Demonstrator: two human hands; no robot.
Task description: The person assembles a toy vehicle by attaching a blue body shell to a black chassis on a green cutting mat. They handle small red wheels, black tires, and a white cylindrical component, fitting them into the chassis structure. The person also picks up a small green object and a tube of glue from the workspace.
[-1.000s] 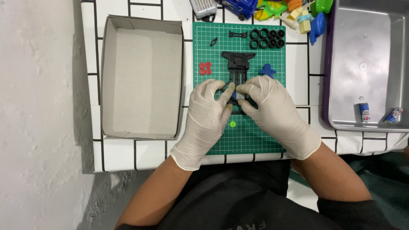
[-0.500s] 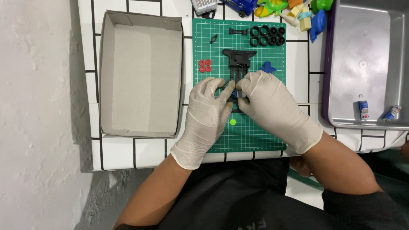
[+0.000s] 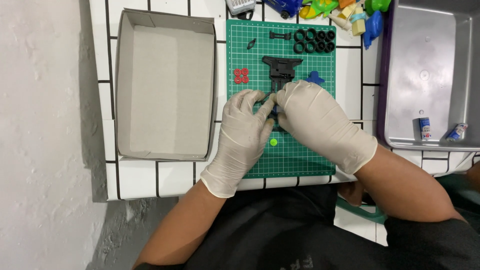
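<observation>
Both hands wore thin pale gloves and met over the middle of the green mat. The left hand and the right hand were both curled in, with their fingertips pinching a small black toy car frame. The near end of the frame was hidden under the fingers, and the far end poked out past them, lying flat on the mat. The frame looked like light, hard plastic, thin in places, so it could likely snap if bent too hard. The gloves might make it a bit slippery, so the best hold looked to be on its thick sides, not on the skinny bits. Just by the left hand, nearer the person, a tiny bright green dot sat on the mat. A blue piece lay just beside the right hand. A little farther on the left, four small red wheels sat close together. At the far edge of the mat were black tires in a bunch, a black bar and a small black bit. An open cardboard box stood to the left, and a shiny metal tray stood to the right. Bright toys were piled at the far end. Nothing blocked the hands.
</observation>
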